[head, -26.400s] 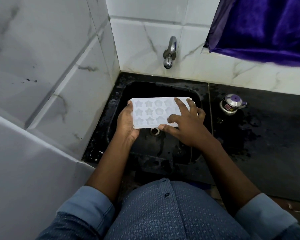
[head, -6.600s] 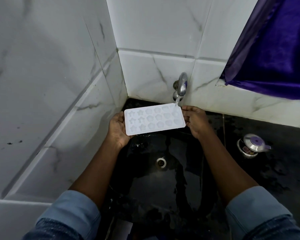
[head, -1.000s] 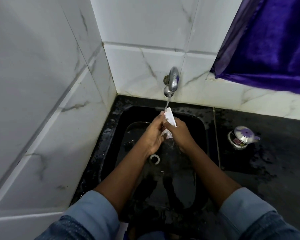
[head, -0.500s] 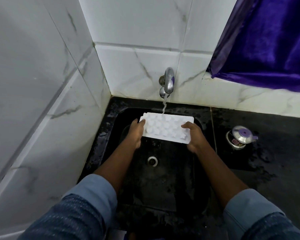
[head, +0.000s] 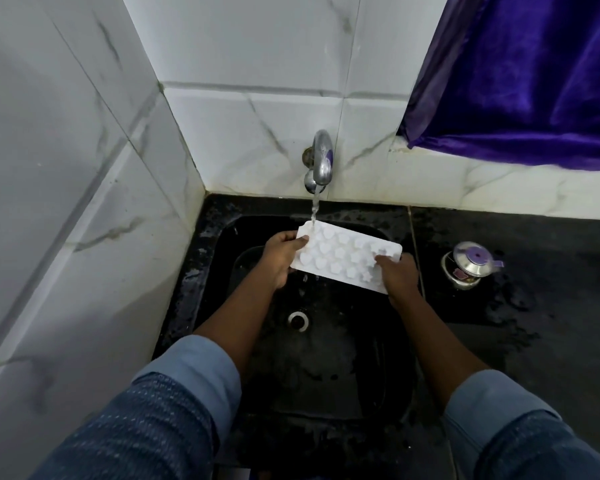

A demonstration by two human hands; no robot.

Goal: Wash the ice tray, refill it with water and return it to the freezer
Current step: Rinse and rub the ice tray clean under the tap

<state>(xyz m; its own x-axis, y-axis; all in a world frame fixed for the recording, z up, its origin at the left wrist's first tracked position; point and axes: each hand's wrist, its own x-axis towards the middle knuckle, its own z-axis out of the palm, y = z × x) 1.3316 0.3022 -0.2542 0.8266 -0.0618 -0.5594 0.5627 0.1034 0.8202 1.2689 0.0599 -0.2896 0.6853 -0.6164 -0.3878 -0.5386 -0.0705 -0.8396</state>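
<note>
A white ice tray [head: 343, 256] with star and heart shaped moulds hangs over the black sink [head: 215, 258], its bumpy underside facing up. My left hand [head: 280, 254] grips its left end, thumb on top. My right hand [head: 397, 277] grips its right near corner. Water runs from the steel tap [head: 321, 162] onto the tray's far left corner and drips off the near edge.
The sink drain [head: 298, 320] lies below the tray. A small steel pot with a purple lid knob [head: 470, 265] stands on the wet black counter to the right. White marble-look tiles close the left and back. A purple cloth [head: 520, 74] hangs at upper right.
A second ago the tray was held edge-on under the stream between both hands; it now lies flat, underside up, and has shifted right so the water hits its left corner.
</note>
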